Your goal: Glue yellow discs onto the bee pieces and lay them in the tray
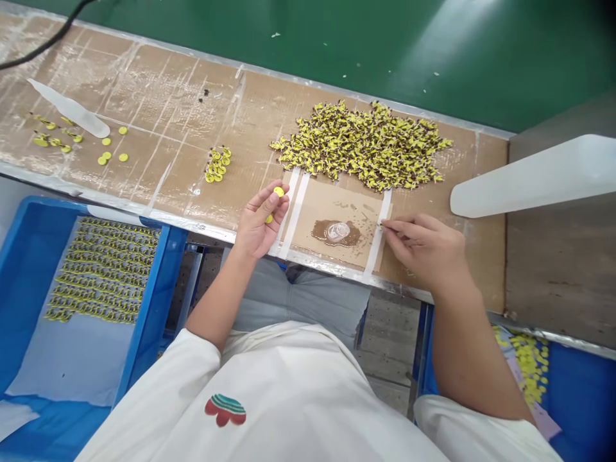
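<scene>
Two hands are well apart: just left of centre, the left hand pinches a yellow disc, another in its palm; right of centre, the right hand has fingertips closed on something too tiny to identify. Between them, a cardboard sheet bears a wet puddle. Beyond, at upper right, lies a heap of yellow-and-dark pieces.

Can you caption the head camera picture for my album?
Left hand holding yellow discs, right hand beside a wet-looking patch, near a heap of yellow-and-dark pieces.
</scene>
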### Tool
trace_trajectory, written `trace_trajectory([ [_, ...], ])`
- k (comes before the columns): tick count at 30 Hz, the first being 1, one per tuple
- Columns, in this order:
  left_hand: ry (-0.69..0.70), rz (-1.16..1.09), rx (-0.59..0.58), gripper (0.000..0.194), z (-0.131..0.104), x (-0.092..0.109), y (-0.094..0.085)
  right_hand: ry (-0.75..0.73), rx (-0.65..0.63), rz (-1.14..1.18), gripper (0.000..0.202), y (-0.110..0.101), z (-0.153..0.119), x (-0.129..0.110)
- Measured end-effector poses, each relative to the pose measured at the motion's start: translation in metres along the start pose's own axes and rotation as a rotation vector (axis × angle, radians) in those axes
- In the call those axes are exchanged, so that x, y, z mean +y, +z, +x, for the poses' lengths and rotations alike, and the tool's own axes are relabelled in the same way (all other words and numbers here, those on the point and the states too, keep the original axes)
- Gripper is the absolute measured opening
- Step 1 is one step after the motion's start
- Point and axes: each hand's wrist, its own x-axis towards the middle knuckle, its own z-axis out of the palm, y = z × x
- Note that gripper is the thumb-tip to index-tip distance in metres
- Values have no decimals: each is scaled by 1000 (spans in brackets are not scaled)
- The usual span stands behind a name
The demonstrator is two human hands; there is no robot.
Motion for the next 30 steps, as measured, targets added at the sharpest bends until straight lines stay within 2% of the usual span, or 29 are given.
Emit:
trace_trajectory([
  [4, 5, 13, -23, 18, 0, 0, -1, 43, 90, 11, 13, 9, -6, -1],
  [9, 1, 25, 4, 19, 2, -1, 1, 104, 202, 122, 12, 24, -11, 0],
  [14, -4, 43, 25, 20, 1, 0, 2, 320, 311, 235, 21, 41, -15, 0],
  [17, 1, 35, 2, 20, 1, 0, 1, 459, 436, 383, 23, 45, -12, -14],
  [20, 5, 33, -11, 19, 1, 0, -1, 550, 624, 595, 25, 45, -7, -41],
  [22, 7, 41, -10, 19, 2, -1, -2, 550, 697, 703, 23, 48, -2, -60],
  [25, 6, 60, -9, 18, 3, -2, -3, 465, 714, 756, 17, 56, 3, -82],
  [30, 1, 58, -28, 16, 4, -2, -3, 347, 679, 792, 12, 71, 5, -93],
])
